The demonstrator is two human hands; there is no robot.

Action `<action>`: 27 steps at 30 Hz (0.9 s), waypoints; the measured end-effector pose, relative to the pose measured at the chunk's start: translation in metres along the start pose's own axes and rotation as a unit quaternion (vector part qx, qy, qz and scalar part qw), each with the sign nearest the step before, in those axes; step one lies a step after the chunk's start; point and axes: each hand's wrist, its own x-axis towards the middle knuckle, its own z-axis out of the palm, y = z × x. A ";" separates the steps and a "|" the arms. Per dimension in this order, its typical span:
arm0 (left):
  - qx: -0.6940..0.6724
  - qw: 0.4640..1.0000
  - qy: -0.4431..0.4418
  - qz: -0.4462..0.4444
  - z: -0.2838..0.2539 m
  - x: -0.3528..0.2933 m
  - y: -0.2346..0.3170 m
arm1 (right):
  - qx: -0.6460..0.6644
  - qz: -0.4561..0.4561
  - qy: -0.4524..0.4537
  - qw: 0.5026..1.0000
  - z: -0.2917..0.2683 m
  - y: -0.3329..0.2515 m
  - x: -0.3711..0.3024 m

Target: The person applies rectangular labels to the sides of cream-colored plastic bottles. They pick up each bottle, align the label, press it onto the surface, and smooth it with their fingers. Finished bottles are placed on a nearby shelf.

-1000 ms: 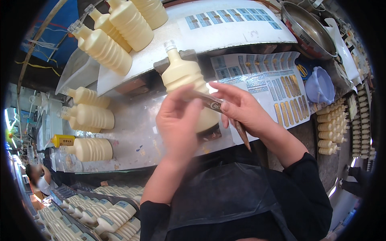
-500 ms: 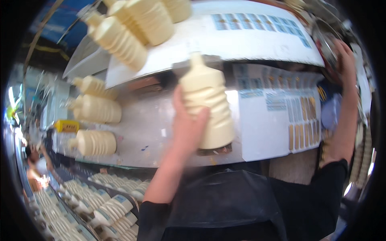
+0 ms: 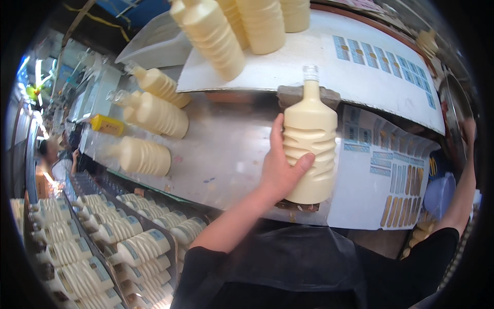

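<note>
My left hand (image 3: 285, 170) is closed round the left side of a cream ribbed bottle (image 3: 321, 180), its thumb across the front. The bottle's clear threaded neck points away from me, and a grey block (image 3: 329, 97) shows behind the narrow part. Far to the right, my right hand (image 3: 467, 133) is at a round metal pan (image 3: 453, 98); its fingers are dark and unclear there. Blue and gold label strips (image 3: 360, 54) lie in a row on the raised white board (image 3: 319, 46). More gold and blue strips (image 3: 401, 206) lie on a lower white sheet (image 3: 355, 201).
Several cream bottles (image 3: 260, 26) stand on the board's left end. More bottles (image 3: 146, 157) and a yellow bottle (image 3: 107, 125) are at the table's left. Racks of labelled bottles (image 3: 139, 247) fill the lower left. A person (image 3: 56, 159) is beyond. A pale purple container (image 3: 440, 193) sits right.
The view has turned, so the bench and bottles appear farther right. My left hand still grips the bottle. My right hand remains by the pan, now lower toward the picture's edge.
</note>
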 end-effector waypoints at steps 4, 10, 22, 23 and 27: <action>-0.086 0.994 0.014 -0.066 0.004 -0.001 0.018 | 0.254 0.017 -0.034 0.966 -0.132 -0.262 -0.052; -0.116 0.992 -0.011 -0.055 -0.003 -0.001 0.018 | 0.526 -0.116 -0.223 0.812 -0.371 -0.503 -0.210; -0.134 0.987 0.007 -0.094 0.001 0.027 0.038 | 0.741 -0.065 -0.281 0.607 -0.345 -0.630 -0.275; -0.142 0.984 0.004 -0.107 0.000 0.031 0.035 | 0.744 -0.055 -0.280 0.604 -0.347 -0.630 -0.276; -0.128 0.987 0.031 -0.096 0.002 0.036 0.025 | 0.764 -0.057 -0.258 0.589 -0.339 -0.636 -0.277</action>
